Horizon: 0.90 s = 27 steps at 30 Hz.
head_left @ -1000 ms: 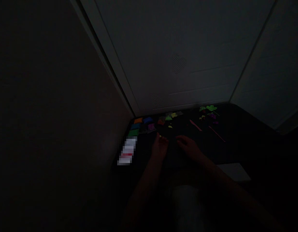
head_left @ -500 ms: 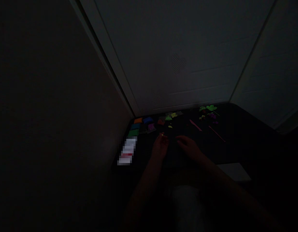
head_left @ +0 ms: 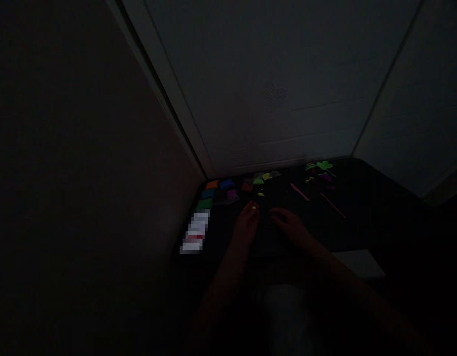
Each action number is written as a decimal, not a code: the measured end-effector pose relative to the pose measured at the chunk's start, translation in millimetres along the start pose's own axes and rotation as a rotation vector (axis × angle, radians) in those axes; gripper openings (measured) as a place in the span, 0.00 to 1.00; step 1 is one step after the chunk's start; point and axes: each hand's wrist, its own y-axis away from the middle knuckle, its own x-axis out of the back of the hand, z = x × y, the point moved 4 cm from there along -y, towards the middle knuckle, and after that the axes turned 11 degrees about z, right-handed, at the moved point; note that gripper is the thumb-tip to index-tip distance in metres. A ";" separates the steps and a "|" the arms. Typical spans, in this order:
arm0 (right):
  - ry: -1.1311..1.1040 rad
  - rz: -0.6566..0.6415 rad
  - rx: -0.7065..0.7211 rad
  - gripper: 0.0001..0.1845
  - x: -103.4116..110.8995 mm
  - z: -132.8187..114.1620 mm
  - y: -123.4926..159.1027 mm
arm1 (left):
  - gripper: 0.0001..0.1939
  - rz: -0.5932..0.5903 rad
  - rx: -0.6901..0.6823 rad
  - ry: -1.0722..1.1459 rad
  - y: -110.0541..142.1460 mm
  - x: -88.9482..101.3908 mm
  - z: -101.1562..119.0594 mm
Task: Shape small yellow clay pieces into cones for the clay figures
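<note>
The light is very dim. My left hand [head_left: 247, 222] is palm up over the dark table, with its fingers bent around a small yellow lump of modelling clay [head_left: 254, 207]. Just to its right is my right hand [head_left: 290, 223], apart from the left one, with fingers loosely curved and nothing visible in them. Beyond the hands lies a larger yellow clay piece [head_left: 261, 194]. A pink clay knife [head_left: 300, 192] and a thin pink stick tool [head_left: 332, 205] rest to the right.
Packets of coloured clay line the back left, among them an orange packet [head_left: 212, 185], a blue packet [head_left: 227, 184] and a green packet [head_left: 205, 203]. A green flower shape [head_left: 324, 165] and purple clay bits [head_left: 325, 177] lie back right. A wall [head_left: 228, 99] rises behind the table [head_left: 384, 207].
My left hand has turned and shifted slightly right, so the yellow lump shows more clearly. The right hand has barely moved.
</note>
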 end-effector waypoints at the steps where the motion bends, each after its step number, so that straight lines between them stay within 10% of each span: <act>1: 0.000 0.001 -0.003 0.15 -0.1 0.1 0.1 | 0.12 0.002 0.001 0.004 0.1 0.0 -0.1; 8: 0.006 -0.005 -0.022 0.16 0.3 -0.2 1.2 | 0.04 0.033 0.051 0.070 -0.5 1.1 -0.6; 19: 0.020 -0.002 -0.016 0.15 0.6 -1.1 0.9 | 0.24 -0.020 0.109 0.151 5.0 -3.3 4.8; 27: 0.025 -0.007 -0.019 0.15 1.8 -3.6 1.0 | 0.08 0.042 0.068 0.085 1.3 1.6 0.5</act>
